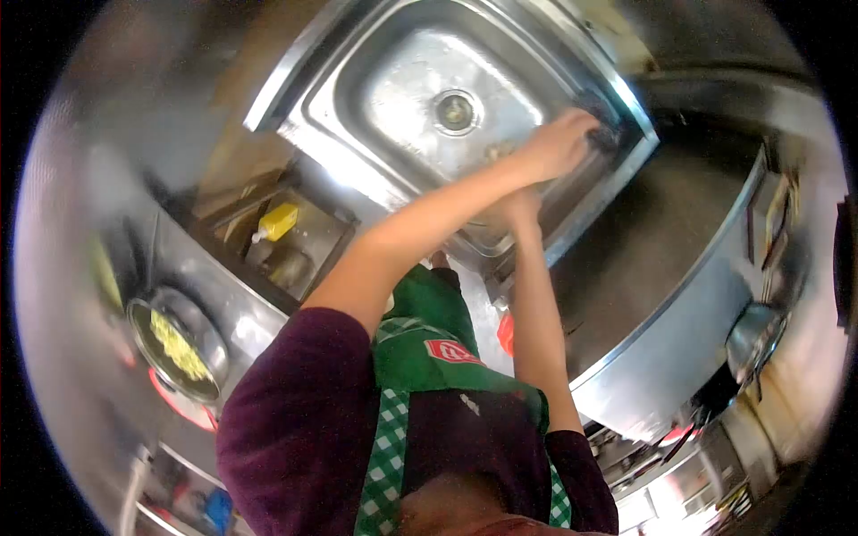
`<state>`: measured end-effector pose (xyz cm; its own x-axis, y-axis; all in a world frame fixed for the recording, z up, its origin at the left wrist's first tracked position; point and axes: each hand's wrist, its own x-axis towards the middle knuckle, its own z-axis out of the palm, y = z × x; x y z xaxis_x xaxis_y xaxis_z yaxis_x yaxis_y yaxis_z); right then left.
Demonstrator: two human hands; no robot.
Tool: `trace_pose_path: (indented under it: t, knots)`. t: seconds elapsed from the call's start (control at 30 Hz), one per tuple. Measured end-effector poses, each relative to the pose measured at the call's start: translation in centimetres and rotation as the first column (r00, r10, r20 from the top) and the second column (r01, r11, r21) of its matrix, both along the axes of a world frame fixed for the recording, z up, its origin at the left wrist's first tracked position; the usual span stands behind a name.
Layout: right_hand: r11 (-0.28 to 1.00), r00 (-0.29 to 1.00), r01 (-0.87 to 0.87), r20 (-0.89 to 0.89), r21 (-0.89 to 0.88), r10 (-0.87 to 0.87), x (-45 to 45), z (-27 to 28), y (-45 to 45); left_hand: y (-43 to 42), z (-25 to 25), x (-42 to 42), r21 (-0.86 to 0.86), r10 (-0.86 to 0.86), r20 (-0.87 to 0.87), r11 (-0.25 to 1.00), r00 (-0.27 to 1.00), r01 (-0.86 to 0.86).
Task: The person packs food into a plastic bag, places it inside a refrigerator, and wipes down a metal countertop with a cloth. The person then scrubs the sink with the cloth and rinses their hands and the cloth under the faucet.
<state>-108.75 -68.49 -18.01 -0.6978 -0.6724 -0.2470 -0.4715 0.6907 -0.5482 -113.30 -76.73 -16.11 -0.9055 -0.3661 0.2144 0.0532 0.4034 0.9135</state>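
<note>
My left hand (563, 143) reaches across to the right side of a steel sink (393, 89), its fingers curled beside a dark, blurred thing (606, 138) that I cannot make out. Below it, my right hand (520, 210) is at the sink's lower right, partly covered by my left forearm, with its fingers hidden. The two hands are close together, the left arm crossing over the right one. A round drain (456, 113) shows in the basin.
A large vessel with a steel rim (661, 348) stands right of the sink. To the left are a yellow bottle (278, 221) in a recess and a metal bowl (208, 335) holding yellow-green food (177, 347). A red object (506, 334) is beside my right forearm.
</note>
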Motion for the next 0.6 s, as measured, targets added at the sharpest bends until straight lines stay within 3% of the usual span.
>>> trace_pose_path:
  t: [0.07, 0.1, 0.13, 0.17, 0.23, 0.3, 0.33, 0.43, 0.5, 0.53, 0.57, 0.6]
  knots:
    - [0.997, 0.968, 0.057, 0.242, 0.053, -0.068, -1.2, -1.4, -1.0, -4.1, 1.5, 6.4, 0.062, 0.261, 0.052, 0.963, 0.964, -0.264]
    - [0.994, 0.929, 0.069, 0.358, 0.089, -0.097, -1.6, -1.9, -1.9, -6.0, 1.8, 10.1, 0.083, 0.450, 0.063, 0.887, 0.891, -0.454]
    - [0.999, 0.954, 0.040, 0.295, 0.038, -0.049, -1.4, -0.8, -3.2, -8.0, 2.1, 13.7, 0.097, 0.625, 0.068, 0.772, 0.778, -0.629]
    - [1.000, 0.973, 0.001, 0.230, -0.018, 0.003, -1.3, 0.4, -4.5, -9.8, -0.2, 17.3, 0.267, 0.805, 0.037, 0.563, 0.592, -0.782]
    - [0.997, 0.950, 0.040, 0.311, -0.067, -0.017, -1.6, -2.1, -5.4, -13.1, 0.3, 25.1, 0.175, 0.941, 0.208, 0.233, 0.267, -0.957]
    - [0.938, 0.903, 0.194, 0.425, -0.286, -0.057, -0.4, -1.7, -7.3, -15.5, -4.4, 32.6, 0.232, 0.962, 0.271, -0.047, 0.018, -0.972]
    - [0.928, 0.879, 0.239, 0.470, -0.285, -0.082, -0.2, -0.4, -7.9, -15.9, -7.7, 36.4, 0.251, 0.941, 0.333, -0.152, -0.062, -0.956]
    - [0.823, 0.819, 0.391, 0.564, -0.412, -0.107, -0.6, 3.7, -10.3, -15.2, -22.4, 48.4, 0.280, 0.778, 0.573, -0.481, -0.257, -0.831]
    - [0.641, 0.683, 0.485, 0.715, -0.595, 0.147, -1.7, 4.8, -11.5, -14.1, -30.5, 54.9, 0.260, 0.603, 0.721, -0.692, -0.341, -0.673]
    - [0.655, 0.584, 0.592, 0.810, -0.470, 0.054, -2.2, 5.1, -11.9, -13.9, -31.8, 56.3, 0.231, 0.515, 0.778, -0.767, -0.359, -0.599]
    - [0.693, 0.512, 0.592, 0.856, -0.412, 0.072, -3.3, 3.8, -12.0, -14.2, -32.0, 57.2, 0.201, 0.470, 0.804, -0.792, -0.365, -0.577]
    - [0.841, 0.643, 0.398, 0.765, -0.367, 0.029, -4.3, 2.0, -12.0, -14.3, -32.2, 58.1, 0.155, 0.437, 0.816, -0.796, -0.379, -0.586]
